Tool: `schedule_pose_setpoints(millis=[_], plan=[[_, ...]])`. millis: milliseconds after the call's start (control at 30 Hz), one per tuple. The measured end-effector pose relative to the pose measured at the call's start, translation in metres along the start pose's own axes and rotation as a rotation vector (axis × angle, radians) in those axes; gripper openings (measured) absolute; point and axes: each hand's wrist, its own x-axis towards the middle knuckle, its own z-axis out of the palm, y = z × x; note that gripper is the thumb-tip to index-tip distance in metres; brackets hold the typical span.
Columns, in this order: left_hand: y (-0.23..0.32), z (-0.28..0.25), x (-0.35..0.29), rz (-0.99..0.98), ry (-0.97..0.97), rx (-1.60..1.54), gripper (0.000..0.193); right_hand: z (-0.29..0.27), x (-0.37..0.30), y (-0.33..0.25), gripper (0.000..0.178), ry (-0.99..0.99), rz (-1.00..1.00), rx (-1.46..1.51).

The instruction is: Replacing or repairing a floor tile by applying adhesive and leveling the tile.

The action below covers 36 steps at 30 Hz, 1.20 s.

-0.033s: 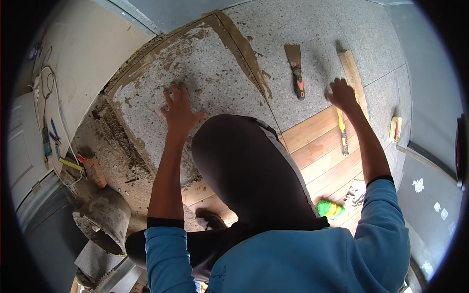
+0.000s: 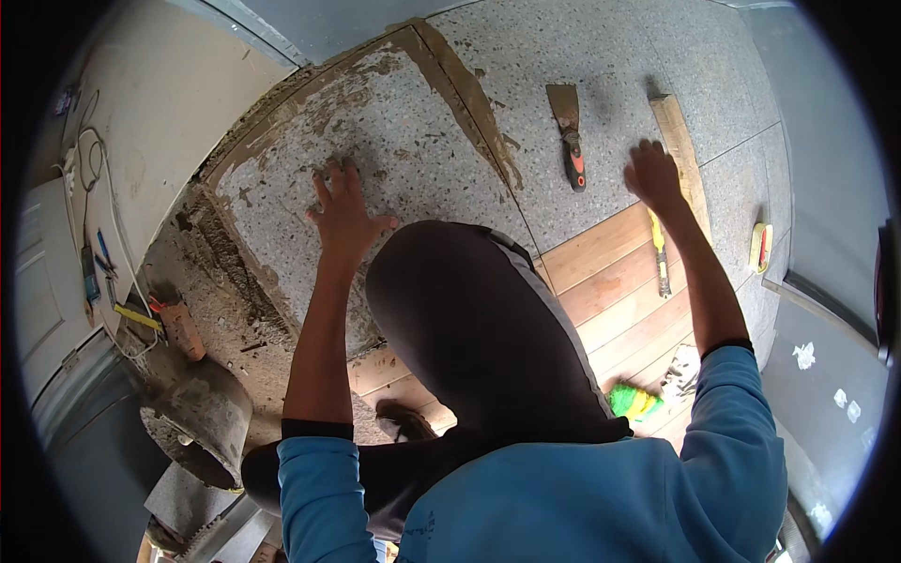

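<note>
My left hand [image 2: 340,211] lies with fingers spread on a speckled grey tile [image 2: 282,202] smeared with brown mortar. My right hand [image 2: 654,175] is curled into a loose fist above the neighbouring speckled tiles, and no object shows in it. Close beside its fingers is a wooden strip [image 2: 693,167]. Just below its wrist a yellow-handled tool [image 2: 661,258] with a dark end lies on wooden boards; its upper part is hidden by the hand. A wide scraper [image 2: 569,141] with a black and red handle rests on the tiles between my hands.
Wet mortar [image 2: 211,244] runs along the left of the smeared tile. A dirty bucket [image 2: 202,422] lies tipped at lower left, near a saw [image 2: 221,525]. Cables [image 2: 113,178] and hand tools lie at far left. A yellow-edged brush or sponge [image 2: 760,248] sits at right.
My right hand has shifted slightly upward in the view, its fingers still curled. My left hand stays spread on the tile, and the tools lie where they were.
</note>
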Motion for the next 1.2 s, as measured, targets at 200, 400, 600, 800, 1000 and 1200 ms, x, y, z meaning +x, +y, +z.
schedule_pose_setpoints(millis=[200,400,600,800,1000,1200], plan=[[0.001,-0.001,0.001,-0.008,-0.020,-0.028,0.132,-0.046,0.080,-0.150,0.018,0.413,-0.265,0.573],[0.001,0.001,0.002,-0.021,-0.020,-0.032,0.134,-0.079,0.173,-0.237,0.029,0.437,-0.249,0.456],[-0.002,0.004,0.007,-0.021,-0.048,0.010,0.138,-0.073,0.213,-0.255,0.039,0.260,-0.199,0.399],[-0.001,0.005,0.008,-0.037,-0.058,0.012,0.141,-0.072,0.222,-0.264,0.038,0.249,-0.203,0.407],[-0.001,0.003,0.007,-0.044,-0.067,0.011,0.142,-0.084,0.239,-0.272,0.034,0.265,-0.142,0.502],[-0.002,0.004,0.007,-0.034,-0.056,0.006,0.141,-0.079,0.246,-0.276,0.034,0.311,-0.142,0.504]])
